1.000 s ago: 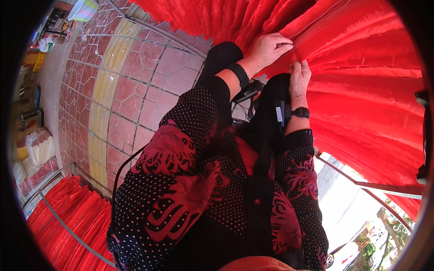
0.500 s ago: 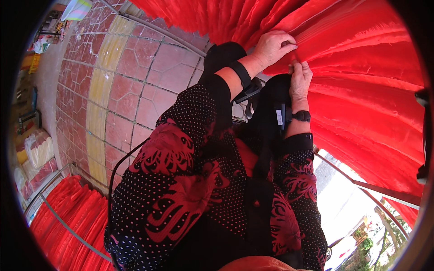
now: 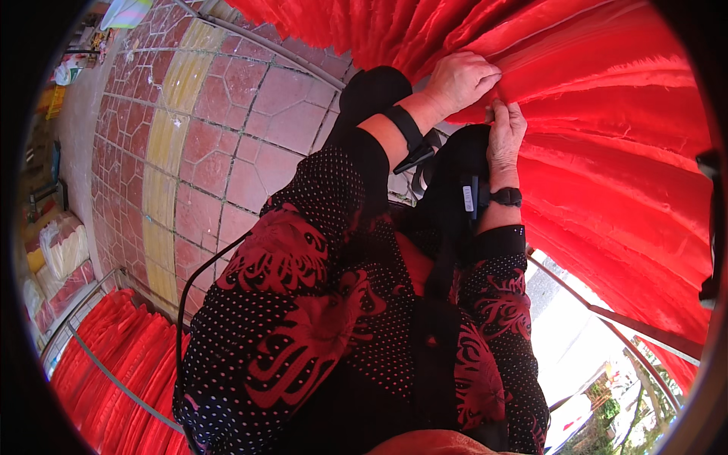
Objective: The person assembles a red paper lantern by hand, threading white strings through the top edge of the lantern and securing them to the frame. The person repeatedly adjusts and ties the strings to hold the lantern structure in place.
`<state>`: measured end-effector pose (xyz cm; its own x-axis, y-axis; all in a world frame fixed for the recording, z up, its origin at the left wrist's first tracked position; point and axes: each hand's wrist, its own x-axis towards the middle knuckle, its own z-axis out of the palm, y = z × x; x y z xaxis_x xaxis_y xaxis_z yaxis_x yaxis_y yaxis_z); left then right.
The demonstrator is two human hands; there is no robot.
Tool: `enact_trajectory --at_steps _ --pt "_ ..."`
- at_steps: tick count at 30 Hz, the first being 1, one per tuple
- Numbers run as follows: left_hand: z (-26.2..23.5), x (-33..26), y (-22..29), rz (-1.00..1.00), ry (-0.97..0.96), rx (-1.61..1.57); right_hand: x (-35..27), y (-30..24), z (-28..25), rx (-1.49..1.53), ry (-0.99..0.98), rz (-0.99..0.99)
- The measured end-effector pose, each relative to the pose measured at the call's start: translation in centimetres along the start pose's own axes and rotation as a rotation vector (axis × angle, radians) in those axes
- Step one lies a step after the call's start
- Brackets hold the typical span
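Gathered red cloth [image 3: 599,167] hangs in long pleats in front of me and fills the upper right. My left hand [image 3: 464,80] is closed at the cloth's near edge, thumb and forefinger pinched together on the fabric. Just below it, my right hand [image 3: 506,135] pinches the same edge, its fingertips pressed against a fold. A small gap separates the two hands. Whether a needle or thread sits between the fingers is too small to make out. Both wrists wear black straps.
A metal rail [image 3: 265,47] runs above the tiled floor [image 3: 227,144] at the upper left. More folded red cloth [image 3: 114,371] lies in a metal frame at the lower left. Bagged goods [image 3: 64,246] stand by the left edge. Another frame bar [image 3: 644,326] crosses the lower right.
My left thumb and fingers have closed closer together at the cloth's edge. The right hand holds nearly the same place and pinch.
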<state>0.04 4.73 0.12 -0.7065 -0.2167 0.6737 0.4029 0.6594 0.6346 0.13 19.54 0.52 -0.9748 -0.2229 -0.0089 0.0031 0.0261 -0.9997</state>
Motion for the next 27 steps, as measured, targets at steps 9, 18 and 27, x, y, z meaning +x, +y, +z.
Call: enact_trajectory --at_steps 9,18,27 --pt "-0.7 -0.1 0.3 -0.057 0.031 -0.098 0.0 0.1 0.0 -0.006 0.014 -0.029" --pt "-0.4 0.1 0.5 -0.060 0.085 -0.069 1.2 -0.5 1.2 -0.273 0.124 -0.296" --pt "-0.3 0.1 0.7 0.007 0.094 -0.074 3.0 -6.3 1.4 -0.601 0.261 -0.365"
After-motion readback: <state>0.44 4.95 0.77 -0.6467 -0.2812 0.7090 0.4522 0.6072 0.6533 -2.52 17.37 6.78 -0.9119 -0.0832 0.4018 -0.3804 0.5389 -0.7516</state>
